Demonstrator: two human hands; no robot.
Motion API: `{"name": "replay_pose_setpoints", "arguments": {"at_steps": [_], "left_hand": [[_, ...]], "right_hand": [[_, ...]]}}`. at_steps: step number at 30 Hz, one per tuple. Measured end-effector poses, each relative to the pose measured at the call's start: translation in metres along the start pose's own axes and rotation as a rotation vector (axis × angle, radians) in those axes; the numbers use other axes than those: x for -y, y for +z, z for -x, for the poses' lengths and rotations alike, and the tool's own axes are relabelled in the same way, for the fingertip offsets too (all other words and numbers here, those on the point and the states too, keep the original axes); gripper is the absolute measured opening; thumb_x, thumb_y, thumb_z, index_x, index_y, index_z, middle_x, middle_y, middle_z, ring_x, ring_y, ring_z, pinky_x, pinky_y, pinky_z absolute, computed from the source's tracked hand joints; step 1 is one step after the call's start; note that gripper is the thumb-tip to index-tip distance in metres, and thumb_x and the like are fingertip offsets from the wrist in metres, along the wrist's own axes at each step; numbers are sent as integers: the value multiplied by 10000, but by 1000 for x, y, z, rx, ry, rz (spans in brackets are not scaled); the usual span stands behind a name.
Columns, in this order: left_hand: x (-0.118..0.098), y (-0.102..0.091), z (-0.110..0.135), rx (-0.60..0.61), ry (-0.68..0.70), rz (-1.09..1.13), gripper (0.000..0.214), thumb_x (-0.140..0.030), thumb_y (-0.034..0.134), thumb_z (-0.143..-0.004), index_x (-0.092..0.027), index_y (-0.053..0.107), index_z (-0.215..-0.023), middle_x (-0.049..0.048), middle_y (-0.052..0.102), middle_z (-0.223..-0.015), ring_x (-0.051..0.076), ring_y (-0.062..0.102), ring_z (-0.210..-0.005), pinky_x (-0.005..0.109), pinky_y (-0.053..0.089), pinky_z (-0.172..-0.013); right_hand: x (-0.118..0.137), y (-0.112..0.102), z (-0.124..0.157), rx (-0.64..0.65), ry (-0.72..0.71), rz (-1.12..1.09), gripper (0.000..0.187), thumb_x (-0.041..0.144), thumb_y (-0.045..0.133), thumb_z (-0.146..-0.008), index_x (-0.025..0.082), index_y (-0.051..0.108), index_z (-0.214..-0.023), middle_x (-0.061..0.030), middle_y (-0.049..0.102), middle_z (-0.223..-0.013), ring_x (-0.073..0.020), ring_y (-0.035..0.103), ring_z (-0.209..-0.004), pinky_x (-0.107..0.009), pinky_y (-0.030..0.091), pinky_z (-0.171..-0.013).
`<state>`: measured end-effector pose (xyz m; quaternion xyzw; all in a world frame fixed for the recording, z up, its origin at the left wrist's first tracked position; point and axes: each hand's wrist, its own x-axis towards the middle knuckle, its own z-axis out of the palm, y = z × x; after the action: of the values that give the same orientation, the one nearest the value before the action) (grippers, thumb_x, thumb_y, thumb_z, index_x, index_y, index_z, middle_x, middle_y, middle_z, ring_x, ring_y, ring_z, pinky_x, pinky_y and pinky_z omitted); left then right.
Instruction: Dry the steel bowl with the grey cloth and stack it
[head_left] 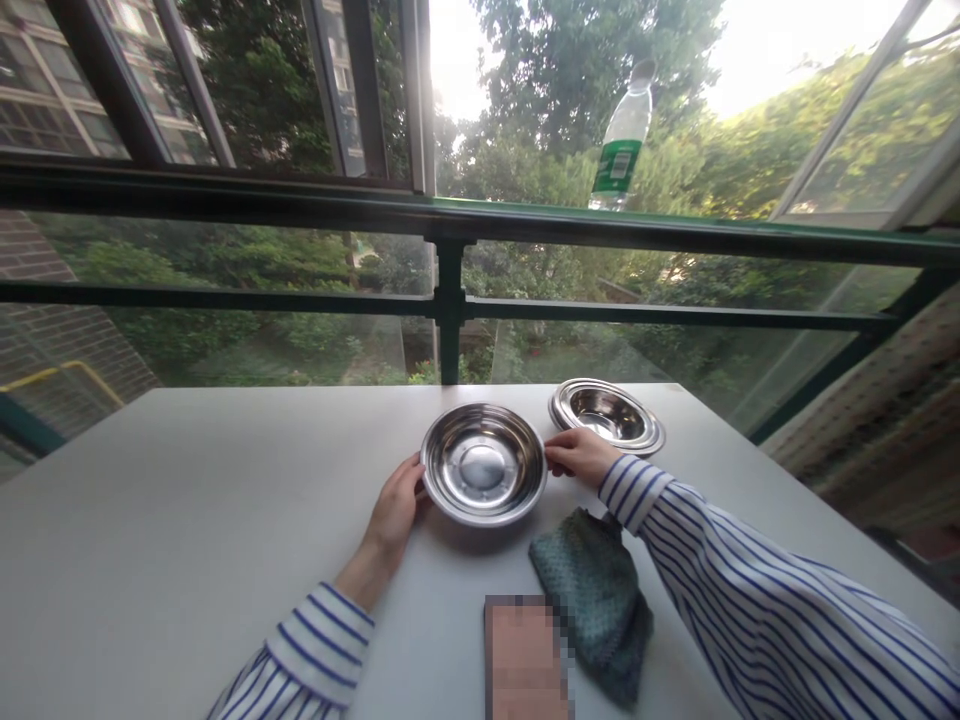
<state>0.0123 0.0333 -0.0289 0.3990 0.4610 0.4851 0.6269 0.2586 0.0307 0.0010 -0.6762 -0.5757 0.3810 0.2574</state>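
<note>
A shiny steel bowl (pixel 484 475) is tilted slightly toward me just above the white table (pixel 187 520), held between both hands. My left hand (pixel 396 510) grips its left rim, fingers curled on the edge. On the right rim, my right hand (pixel 579 455) pinches the metal. Both arms wear blue-striped white sleeves. Behind the right hand a stack of similar steel bowls (pixel 607 415) rests near the table's far edge.
A folded grey-green cloth (pixel 596 595) lies on the table below the bowl, beside a blurred flat rectangle (pixel 523 655). A green railing (pixel 450 300) and windows run behind the table. A plastic bottle (pixel 621 140) stands on the rail.
</note>
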Motion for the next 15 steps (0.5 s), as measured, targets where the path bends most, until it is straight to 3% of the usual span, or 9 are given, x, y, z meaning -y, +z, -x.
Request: {"name": "replay_pose_setpoints", "arguments": {"at_steps": [6, 15], "left_hand": [[1, 5, -6, -3, -19, -17, 409, -278, 530, -666, -127, 627, -1034, 72, 688, -877, 194, 608, -771, 267, 435, -624], [-1, 12, -4, -8, -17, -75, 394, -290, 529, -665, -98, 643, -989, 72, 688, -756, 191, 614, -701, 280, 440, -607]], "right_hand": [[-1, -2, 1, -23, 44, -17, 145, 121, 535, -713, 120, 680, -718, -9, 608, -569, -94, 547, -534, -167, 414, -452], [-2, -3, 5, -58, 87, -28, 303, 106, 508, -771, 81, 620, -1051, -56, 669, -689, -114, 604, -617, -164, 457, -474]]}}
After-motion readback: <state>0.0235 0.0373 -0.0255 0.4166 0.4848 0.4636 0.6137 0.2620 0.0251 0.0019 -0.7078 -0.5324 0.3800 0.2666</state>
